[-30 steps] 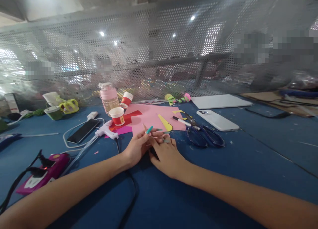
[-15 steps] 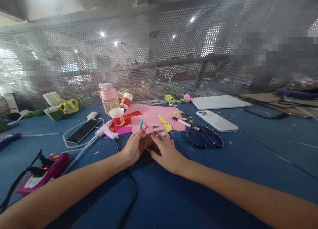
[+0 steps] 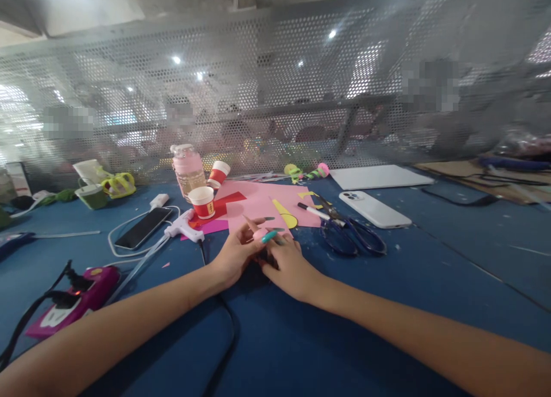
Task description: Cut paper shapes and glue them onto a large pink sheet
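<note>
My left hand (image 3: 235,253) and my right hand (image 3: 289,264) meet at the near edge of a pink paper sheet (image 3: 253,209) on the blue table. Both pinch a small pink paper piece (image 3: 260,234) between their fingertips, and the long teal nails cross over it. My left forefinger bends over the piece from the left. My right hand lies low on the table, its fingers curled toward the left hand.
Dark scissors (image 3: 353,239) and a marker (image 3: 316,211) lie just right of the hands, a white phone (image 3: 374,209) beyond. A white glue gun (image 3: 184,229), a black phone (image 3: 144,227), red paper cups (image 3: 203,202) and a pink bottle (image 3: 188,167) stand left. A magenta device (image 3: 73,296) sits near left.
My left fingers have curled back down over the pink piece after lifting. The right hand has drawn slightly nearer. Both arms stay in place.
</note>
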Demonstrator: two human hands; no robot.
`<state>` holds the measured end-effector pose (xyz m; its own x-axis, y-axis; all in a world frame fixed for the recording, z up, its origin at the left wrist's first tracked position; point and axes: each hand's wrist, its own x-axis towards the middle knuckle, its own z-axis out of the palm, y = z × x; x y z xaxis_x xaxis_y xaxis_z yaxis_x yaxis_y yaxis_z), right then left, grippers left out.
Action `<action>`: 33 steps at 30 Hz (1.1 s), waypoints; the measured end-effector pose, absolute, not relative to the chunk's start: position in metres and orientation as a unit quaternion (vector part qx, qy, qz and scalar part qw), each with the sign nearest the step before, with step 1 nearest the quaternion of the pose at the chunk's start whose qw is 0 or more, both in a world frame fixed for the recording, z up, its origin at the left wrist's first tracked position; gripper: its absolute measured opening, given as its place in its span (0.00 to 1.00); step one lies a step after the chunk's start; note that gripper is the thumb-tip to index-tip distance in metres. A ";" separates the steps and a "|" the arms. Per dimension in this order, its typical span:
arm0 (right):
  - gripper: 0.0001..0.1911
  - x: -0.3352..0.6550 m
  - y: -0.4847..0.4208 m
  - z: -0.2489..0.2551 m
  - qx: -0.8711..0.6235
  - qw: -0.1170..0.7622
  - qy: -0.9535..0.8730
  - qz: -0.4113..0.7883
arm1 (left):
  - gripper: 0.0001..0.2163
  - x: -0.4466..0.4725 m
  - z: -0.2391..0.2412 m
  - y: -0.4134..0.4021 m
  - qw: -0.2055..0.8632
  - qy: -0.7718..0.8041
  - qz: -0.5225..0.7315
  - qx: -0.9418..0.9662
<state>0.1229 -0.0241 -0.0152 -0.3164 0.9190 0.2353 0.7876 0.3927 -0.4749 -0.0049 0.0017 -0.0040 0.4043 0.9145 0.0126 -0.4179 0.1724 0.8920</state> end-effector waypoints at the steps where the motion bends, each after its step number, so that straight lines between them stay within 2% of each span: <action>1: 0.25 0.123 -0.024 -0.016 -0.532 0.245 -0.799 0.138 | 0.22 -0.005 -0.004 0.002 0.712 0.284 0.469 0.438; 5: 0.24 0.123 -0.023 -0.016 -0.532 0.272 -0.791 0.131 | 0.14 -0.007 -0.005 0.007 0.724 0.291 0.482 0.398; 11: 0.31 0.122 -0.025 -0.015 -0.547 0.259 -0.787 0.122 | 0.06 -0.008 -0.001 0.009 0.740 0.322 0.478 0.348; 19: 0.29 0.121 -0.025 -0.014 -0.548 0.257 -0.788 0.113 | 0.02 -0.007 0.003 0.008 0.719 0.350 0.499 0.334; 23: 0.31 0.123 -0.024 -0.017 -0.516 0.305 -0.790 0.125 | 0.02 -0.012 0.008 0.018 0.675 0.355 0.526 0.376; 26: 0.28 0.126 -0.021 -0.021 -0.465 0.376 -0.793 0.115 | 0.05 -0.021 0.016 0.033 0.584 0.369 0.529 0.493; 29: 0.25 0.131 -0.015 -0.022 -0.450 0.429 -0.781 0.070 | 0.08 -0.035 0.024 0.046 0.411 0.451 0.467 0.640; 33: 0.22 0.142 -0.001 -0.022 -0.509 0.431 -0.745 0.004 | 0.08 -0.045 0.029 0.044 0.086 0.565 0.234 0.786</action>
<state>0.1417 -0.0012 -0.0222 -0.1104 0.7622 0.6379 0.7557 0.4812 -0.4442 -0.0447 0.0442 0.0294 0.2517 0.9293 0.2704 0.8490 -0.3461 0.3993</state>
